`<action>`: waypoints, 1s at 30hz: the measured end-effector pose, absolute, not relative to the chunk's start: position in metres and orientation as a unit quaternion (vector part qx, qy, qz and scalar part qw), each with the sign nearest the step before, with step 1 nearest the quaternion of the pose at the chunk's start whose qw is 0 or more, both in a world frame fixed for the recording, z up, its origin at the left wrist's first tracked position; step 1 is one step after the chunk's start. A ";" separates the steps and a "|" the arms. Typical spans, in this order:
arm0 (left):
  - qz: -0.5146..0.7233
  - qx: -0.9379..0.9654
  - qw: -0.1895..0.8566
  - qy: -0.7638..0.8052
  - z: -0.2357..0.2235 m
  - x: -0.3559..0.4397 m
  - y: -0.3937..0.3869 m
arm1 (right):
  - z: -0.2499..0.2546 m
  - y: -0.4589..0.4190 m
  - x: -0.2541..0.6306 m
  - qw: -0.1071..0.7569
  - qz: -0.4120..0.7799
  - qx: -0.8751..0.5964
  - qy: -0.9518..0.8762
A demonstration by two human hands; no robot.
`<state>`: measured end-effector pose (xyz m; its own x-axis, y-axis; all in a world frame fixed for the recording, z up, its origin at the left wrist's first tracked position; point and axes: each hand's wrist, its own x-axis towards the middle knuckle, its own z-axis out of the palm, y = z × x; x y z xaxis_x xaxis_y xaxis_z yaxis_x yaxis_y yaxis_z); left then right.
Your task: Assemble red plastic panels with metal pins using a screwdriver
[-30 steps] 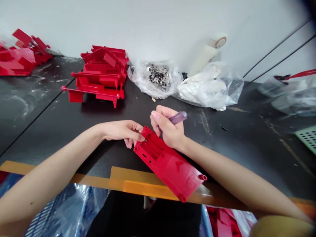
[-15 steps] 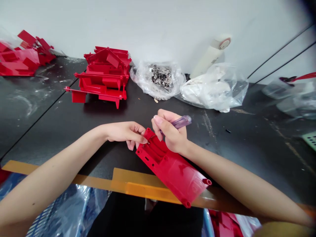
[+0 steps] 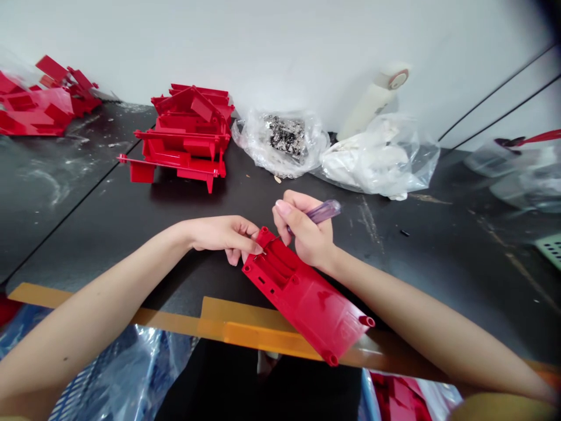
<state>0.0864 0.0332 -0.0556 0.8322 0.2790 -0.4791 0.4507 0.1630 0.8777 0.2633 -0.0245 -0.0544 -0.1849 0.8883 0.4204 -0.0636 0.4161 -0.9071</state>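
Note:
A flat red plastic part (image 3: 307, 298) lies slanted on the black table (image 3: 131, 222), its near end over the yellow edge strip (image 3: 245, 327). My left hand (image 3: 223, 237) pinches the part's far left corner with curled fingers. My right hand (image 3: 304, 231) is closed round a screwdriver with a clear purple handle (image 3: 322, 211); its thin metal tip points down-left onto the part's far end, close to my left fingertips.
A stack of red plastic parts (image 3: 184, 137) stands behind, more red parts (image 3: 39, 99) at far left. Two clear bags sit against the wall: one of small metal pieces (image 3: 283, 137), one of white items (image 3: 381, 158). A white roll (image 3: 372, 99) leans there. Bags and a green perforated tray (image 3: 550, 248) lie right.
The hands and the red part have hardly shifted; the screwdriver handle tipped slightly. The view drifted a little.

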 end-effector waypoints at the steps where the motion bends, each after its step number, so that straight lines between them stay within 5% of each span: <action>1: -0.061 0.644 0.707 0.286 -0.056 0.086 0.033 | -0.054 -0.024 0.263 0.552 0.441 -0.323 -0.629; 15: -0.054 0.648 0.707 0.278 -0.056 0.087 0.033 | -0.055 -0.027 0.259 0.550 0.455 -0.309 -0.628; 23: -0.042 0.644 0.711 0.280 -0.056 0.087 0.033 | -0.051 -0.027 0.263 0.537 0.355 -0.346 -0.683; 30: -0.046 0.650 0.704 0.283 -0.055 0.087 0.033 | -0.052 -0.021 0.262 0.552 0.415 -0.338 -0.639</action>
